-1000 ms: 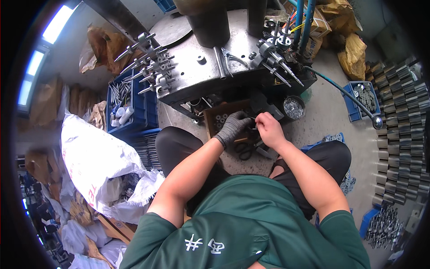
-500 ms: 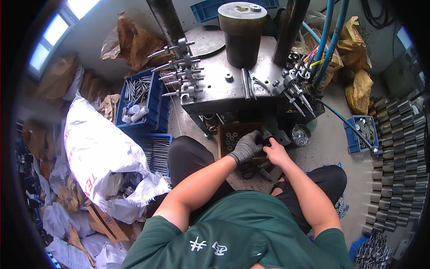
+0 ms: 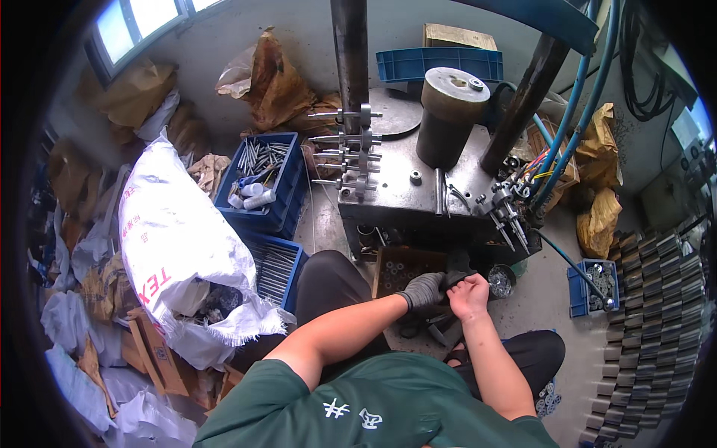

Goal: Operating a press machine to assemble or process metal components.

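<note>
My left hand [image 3: 424,290] wears a grey knit glove. Its fingers curl toward a dark, soft-looking piece [image 3: 453,279], possibly a glove, whose kind I cannot make out. My bare right hand [image 3: 469,296] meets it from the other side, fingers bent and pressed together at the dark piece. Both hands are close together above the floor between my knees, in front of the metal bench. Just beyond them is a brown box [image 3: 382,272] with several small metal rings [image 3: 396,275]. A round tin [image 3: 501,280] of metal bits stands to the right.
On the steel bench [image 3: 396,168] stand a thick metal cylinder [image 3: 452,119], a rod [image 3: 440,193] and shafted metal parts [image 3: 358,157]. Blue crates [image 3: 261,213] and a white sack [image 3: 179,231] lie left. Stacked metal tubes [image 3: 650,321] line the right side; a crate [image 3: 594,287] stands beside them.
The view has tilted up, so the bench sits lower and farther right in it. My right hand has turned, its fingers now curled in beside the gloved left hand.
</note>
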Demonstrator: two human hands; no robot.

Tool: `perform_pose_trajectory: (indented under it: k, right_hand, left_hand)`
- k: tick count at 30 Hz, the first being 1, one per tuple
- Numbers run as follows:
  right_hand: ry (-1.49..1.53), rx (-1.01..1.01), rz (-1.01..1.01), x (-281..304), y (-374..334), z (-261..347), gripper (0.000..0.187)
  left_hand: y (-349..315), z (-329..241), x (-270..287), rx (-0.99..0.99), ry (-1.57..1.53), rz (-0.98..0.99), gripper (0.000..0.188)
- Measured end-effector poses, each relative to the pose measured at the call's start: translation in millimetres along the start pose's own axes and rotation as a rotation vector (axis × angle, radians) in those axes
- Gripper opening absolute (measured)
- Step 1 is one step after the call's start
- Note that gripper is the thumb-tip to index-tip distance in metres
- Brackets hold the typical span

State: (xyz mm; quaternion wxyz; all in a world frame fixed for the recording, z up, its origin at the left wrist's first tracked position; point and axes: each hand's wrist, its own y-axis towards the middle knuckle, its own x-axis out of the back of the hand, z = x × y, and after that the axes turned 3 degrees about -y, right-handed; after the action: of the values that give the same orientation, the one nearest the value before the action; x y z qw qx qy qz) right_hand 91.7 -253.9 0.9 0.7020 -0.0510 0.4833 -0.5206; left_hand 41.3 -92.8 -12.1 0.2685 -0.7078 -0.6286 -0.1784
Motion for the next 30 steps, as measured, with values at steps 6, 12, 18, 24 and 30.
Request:
perform_pose_trajectory:
  k: [6,12,18,24,30]
  right_hand:
    - [-0.514,0.52,0.019,32.0,43.0,-17.3,0.021]
    - [-0.511,0.143,-0.162,42.1,64.9,-35.3,0.028]
    - [-0.353,-0.055,0.165,37.0,71.1,-27.2,0.038]
    - [-0.414,0.446,-0.063,12.9,61.4,-15.8,0.028]
    - [-0.352,-0.309,0.007,8.7,52.4,-18.9,0.067]
  left_hand:
    - [-1.5,-23.3,9.9,-0.167,-0.559,-0.012,0.035]
    - [-0.8,0.0,-1.3,-0.236,-0.112,-0.014,0.04]
    - [-0.2,10.6,-14.1,-0.129,0.015,-0.003,0.039]
    - [-18.8,-22.4,-2.8,-0.064,-0.504,0.157,0.037]
    - [-45.4,-39.9,7.2,-0.161,-0.508,0.116,0.033]
